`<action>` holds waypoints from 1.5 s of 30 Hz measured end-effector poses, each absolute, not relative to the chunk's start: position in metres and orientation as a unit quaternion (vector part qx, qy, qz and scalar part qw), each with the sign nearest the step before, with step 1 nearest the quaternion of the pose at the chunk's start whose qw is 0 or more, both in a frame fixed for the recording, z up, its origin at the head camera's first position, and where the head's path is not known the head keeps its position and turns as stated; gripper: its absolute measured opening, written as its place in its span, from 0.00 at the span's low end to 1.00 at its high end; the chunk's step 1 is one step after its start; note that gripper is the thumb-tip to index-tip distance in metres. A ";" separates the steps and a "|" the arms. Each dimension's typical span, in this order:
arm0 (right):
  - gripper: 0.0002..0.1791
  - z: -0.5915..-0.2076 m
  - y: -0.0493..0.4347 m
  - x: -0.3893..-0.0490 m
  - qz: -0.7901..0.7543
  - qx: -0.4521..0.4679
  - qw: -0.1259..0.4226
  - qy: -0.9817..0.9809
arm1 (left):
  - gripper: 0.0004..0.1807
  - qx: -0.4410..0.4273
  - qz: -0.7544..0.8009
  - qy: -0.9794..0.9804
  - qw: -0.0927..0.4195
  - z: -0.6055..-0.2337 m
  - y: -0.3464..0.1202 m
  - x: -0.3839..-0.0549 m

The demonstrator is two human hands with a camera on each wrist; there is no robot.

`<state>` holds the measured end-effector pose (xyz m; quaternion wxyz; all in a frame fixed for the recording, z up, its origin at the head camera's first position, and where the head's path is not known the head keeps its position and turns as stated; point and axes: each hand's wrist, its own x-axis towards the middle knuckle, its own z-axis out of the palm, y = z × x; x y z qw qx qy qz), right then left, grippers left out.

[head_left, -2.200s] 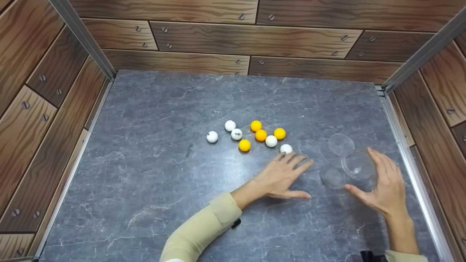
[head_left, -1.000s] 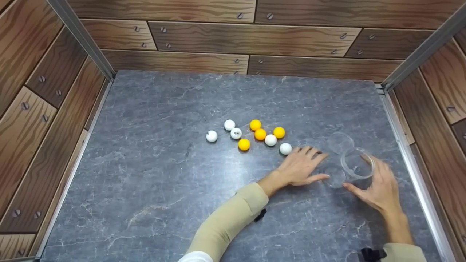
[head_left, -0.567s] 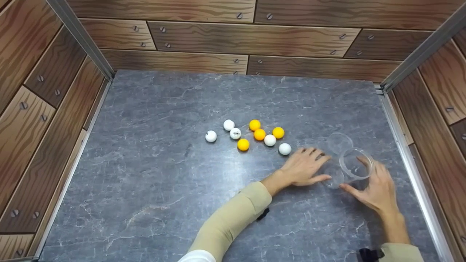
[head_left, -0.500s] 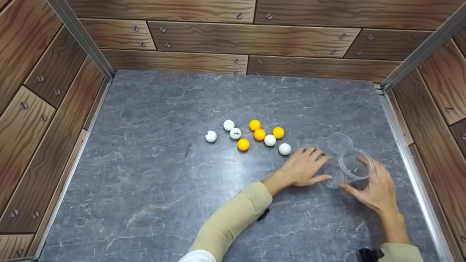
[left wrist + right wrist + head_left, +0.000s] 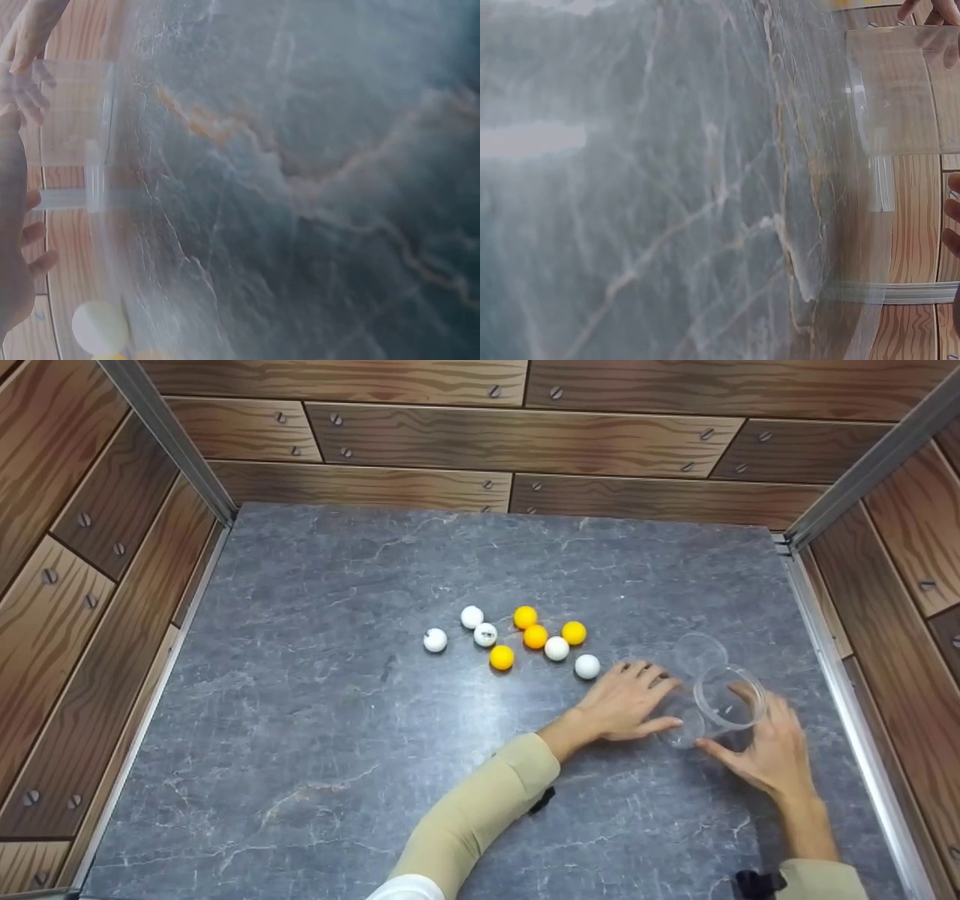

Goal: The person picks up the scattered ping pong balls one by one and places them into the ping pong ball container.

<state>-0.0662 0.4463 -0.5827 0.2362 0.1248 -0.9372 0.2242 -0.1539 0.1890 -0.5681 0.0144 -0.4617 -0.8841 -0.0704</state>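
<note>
On the right of the table stands a clear round plastic cup point(image 5: 737, 726). My right hand point(image 5: 776, 742) curves round its right side, thumb at the near side and fingertips behind, seen through the wall. In the left wrist view, the cup point(image 5: 75, 112) is upright, with my right hand point(image 5: 34, 37) at its far side. My left hand point(image 5: 622, 701) is spread low over the table, left of the cup, its thumb tip close to the cup's base. Behind the cup lies another clear round outline point(image 5: 701, 655). A white ball point(image 5: 587, 666) is just beyond my left fingertips.
Several orange balls point(image 5: 535, 637) and white balls point(image 5: 485, 634) lie loosely grouped mid-table, left of the hands. Wood-patterned walls point(image 5: 525, 439) enclose the grey marbled table point(image 5: 300, 697) at the back and sides. A metal rail point(image 5: 855, 735) runs along the right edge.
My left hand has moved right, away from the white ball and closer to the cup. My right hand has shifted slightly left, the cup moving with it. The balls have stayed put.
</note>
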 end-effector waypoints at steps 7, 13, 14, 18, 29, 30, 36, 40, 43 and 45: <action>0.63 -0.583 0.443 -0.068 0.213 0.134 0.241 -0.937 | 0.39 -0.464 -0.069 -0.883 0.026 -0.570 0.185 -0.154; 0.64 -0.583 0.438 -0.069 0.207 0.145 0.245 -0.936 | 0.38 -0.461 -0.064 -0.884 0.037 -0.573 0.179 -0.153; 0.64 -0.583 0.437 -0.069 0.207 0.147 0.245 -0.936 | 0.38 -0.460 -0.063 -0.885 0.037 -0.573 0.178 -0.153; 0.65 -0.584 0.435 -0.069 0.210 0.150 0.243 -0.935 | 0.38 -0.460 -0.067 -0.884 0.047 -0.574 0.175 -0.151; 0.64 -0.586 0.426 -0.071 0.213 0.166 0.246 -0.931 | 0.40 -0.457 -0.083 -0.884 0.061 -0.575 0.164 -0.147; 0.64 -0.586 0.425 -0.072 0.213 0.167 0.246 -0.931 | 0.40 -0.455 -0.085 -0.884 0.062 -0.575 0.162 -0.147; 0.63 -0.588 0.420 -0.071 0.216 0.167 0.239 -0.932 | 0.40 -0.452 -0.096 -0.884 0.072 -0.574 0.157 -0.146; 0.63 -0.588 0.417 -0.071 0.212 0.170 0.241 -0.932 | 0.40 -0.450 -0.102 -0.884 0.074 -0.574 0.155 -0.145; 0.63 -0.589 0.415 -0.071 0.206 0.175 0.240 -0.932 | 0.40 -0.448 -0.103 -0.885 0.074 -0.575 0.152 -0.144; 0.63 -0.590 0.412 -0.070 0.204 0.177 0.240 -0.932 | 0.40 -0.450 -0.104 -0.884 0.075 -0.575 0.149 -0.144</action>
